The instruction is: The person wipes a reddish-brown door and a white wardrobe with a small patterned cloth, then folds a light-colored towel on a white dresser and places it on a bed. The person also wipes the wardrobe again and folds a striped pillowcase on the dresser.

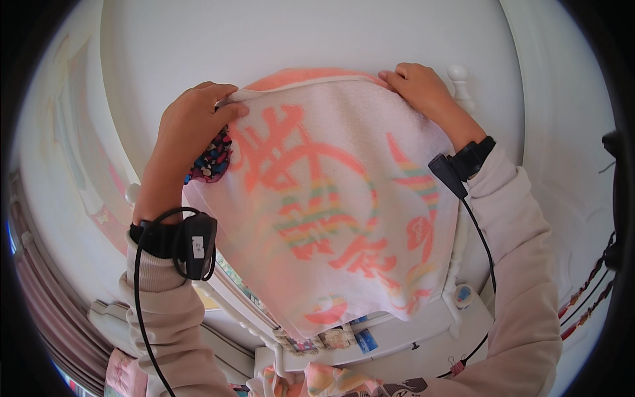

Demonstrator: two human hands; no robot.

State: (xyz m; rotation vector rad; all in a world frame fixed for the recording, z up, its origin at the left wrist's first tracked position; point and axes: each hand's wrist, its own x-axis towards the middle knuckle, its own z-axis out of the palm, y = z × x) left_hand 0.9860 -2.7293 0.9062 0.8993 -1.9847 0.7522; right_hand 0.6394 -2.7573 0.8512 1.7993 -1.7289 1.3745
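Observation:
A white towel (331, 172) with orange, green and yellow printed shapes hangs spread out in front of me. My left hand (198, 119) grips its upper left corner between thumb and fingers. At the upper right, my right hand (417, 89) pinches the same top edge, where an orange side shows along the rim. The lower part of the towel drops freely and tapers. A dark, colourful patterned cloth (213, 159) bunches beside the left hand; whether that hand holds it too is hard to say.
Behind the towel's bottom edge is a white dresser-like surface (393, 337) with small cards and a round jar (463, 296). White turned posts (458, 79) rise behind. Pinkish curtains (56, 298) hang at left, above a pink cushion (126, 374). Cables run from black wrist devices (198, 246).

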